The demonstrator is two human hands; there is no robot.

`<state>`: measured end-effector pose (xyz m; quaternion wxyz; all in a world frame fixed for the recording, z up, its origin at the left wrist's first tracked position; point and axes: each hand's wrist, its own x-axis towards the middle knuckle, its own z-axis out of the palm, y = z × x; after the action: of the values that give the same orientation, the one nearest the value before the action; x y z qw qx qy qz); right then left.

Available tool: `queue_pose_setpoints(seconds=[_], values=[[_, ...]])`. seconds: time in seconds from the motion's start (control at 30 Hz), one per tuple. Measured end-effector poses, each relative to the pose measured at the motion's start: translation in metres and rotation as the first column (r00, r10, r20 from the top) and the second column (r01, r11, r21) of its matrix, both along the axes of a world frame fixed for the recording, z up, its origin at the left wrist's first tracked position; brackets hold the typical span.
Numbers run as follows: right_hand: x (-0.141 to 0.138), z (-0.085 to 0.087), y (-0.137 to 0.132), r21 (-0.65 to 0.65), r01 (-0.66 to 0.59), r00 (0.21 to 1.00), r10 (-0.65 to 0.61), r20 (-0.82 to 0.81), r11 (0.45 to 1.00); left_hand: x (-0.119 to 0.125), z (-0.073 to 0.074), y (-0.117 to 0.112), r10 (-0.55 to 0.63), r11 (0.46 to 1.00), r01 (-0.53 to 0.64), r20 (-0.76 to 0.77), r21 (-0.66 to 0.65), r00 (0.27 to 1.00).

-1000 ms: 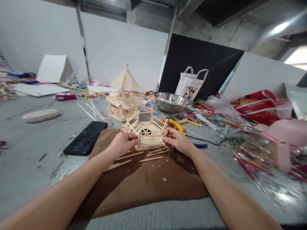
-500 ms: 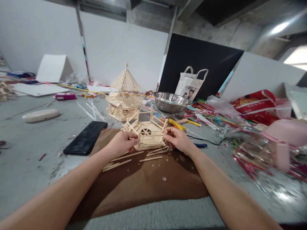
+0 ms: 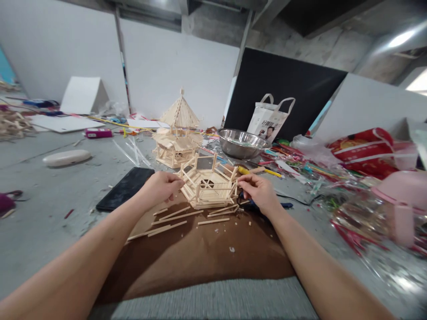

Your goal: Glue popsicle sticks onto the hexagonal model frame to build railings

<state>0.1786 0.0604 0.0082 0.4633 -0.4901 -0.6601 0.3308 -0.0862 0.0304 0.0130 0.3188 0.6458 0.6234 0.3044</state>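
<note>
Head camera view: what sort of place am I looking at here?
Probably a messy craft workshop: a finished stick pagoda stands behind a half-built stick frame, loose wooden sticks lie on brown paper, and coloured scraps lie strewn at the right.

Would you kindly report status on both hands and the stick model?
Left hand, right hand pinching stick frame at opposite edges. Loose sticks on brown sheet in front.

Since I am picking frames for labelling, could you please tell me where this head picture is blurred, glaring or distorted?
Head view, centre: the frame, left hand and right hand are sharp. Head view, right edge: the pink lid is blurred. Head view, top right: the ceiling light glares white. Head view, bottom: the wide lens stretches the forearms.
</note>
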Motion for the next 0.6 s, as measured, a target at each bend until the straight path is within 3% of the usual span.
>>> queue_pose_setpoints(seconds=[0.2, 0.37, 0.47, 0.6], values=[[0.000, -0.002, 0.002, -0.044, 0.079, 0.996, -0.077, 0.042, 0.996, -0.001, 0.007, -0.003, 0.026, 0.996, -0.008, -0.203, 0.091, 0.979], [-0.002, 0.001, -0.002, -0.036, 0.050, 0.998, -0.051, -0.033, 0.998, -0.003, 0.007, -0.001, 0.064, 0.982, 0.010, -0.383, 0.187, 0.921], [-0.002, 0.001, -0.003, -0.059, 0.048, 0.994, -0.054, -0.098, 0.997, -0.007, 0.004, 0.003, 0.088, 0.973, 0.017, -0.439, 0.229, 0.894], [-0.001, -0.001, -0.001, -0.058, 0.084, 0.996, -0.086, -0.032, 0.995, -0.012, 0.003, 0.005, 0.115, 0.970, 0.007, -0.482, 0.244, 0.869]])
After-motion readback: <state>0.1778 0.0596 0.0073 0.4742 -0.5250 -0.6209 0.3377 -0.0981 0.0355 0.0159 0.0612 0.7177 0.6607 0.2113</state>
